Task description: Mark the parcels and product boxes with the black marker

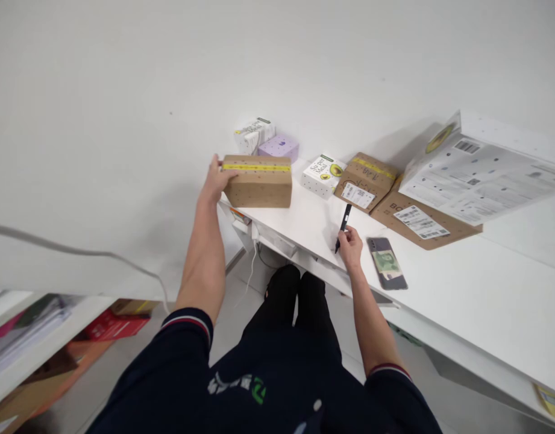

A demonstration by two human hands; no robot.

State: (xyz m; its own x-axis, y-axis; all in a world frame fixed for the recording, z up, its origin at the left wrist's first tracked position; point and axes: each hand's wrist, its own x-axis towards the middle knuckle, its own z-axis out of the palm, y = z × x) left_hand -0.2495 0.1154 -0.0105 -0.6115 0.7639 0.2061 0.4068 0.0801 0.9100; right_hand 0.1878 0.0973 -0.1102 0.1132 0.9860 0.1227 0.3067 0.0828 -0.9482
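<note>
Nearest, the right hand [351, 246] pinches a black pen [343, 227], tip down on the white table [462, 289], its long axis tilting up and away. Just beside it lies a phone [386, 263]. Farther off, the left hand [215, 179] grips the end of a cardboard box [258, 181] at the table's edge, its long axis running left to right.

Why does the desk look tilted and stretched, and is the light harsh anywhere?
Head view: the wide lens bends and tilts the white desk; lighting is soft and even, with faint shadows under the cardboard box at the left hand; no strong glare; the pen in the right hand stays sharp.
</note>
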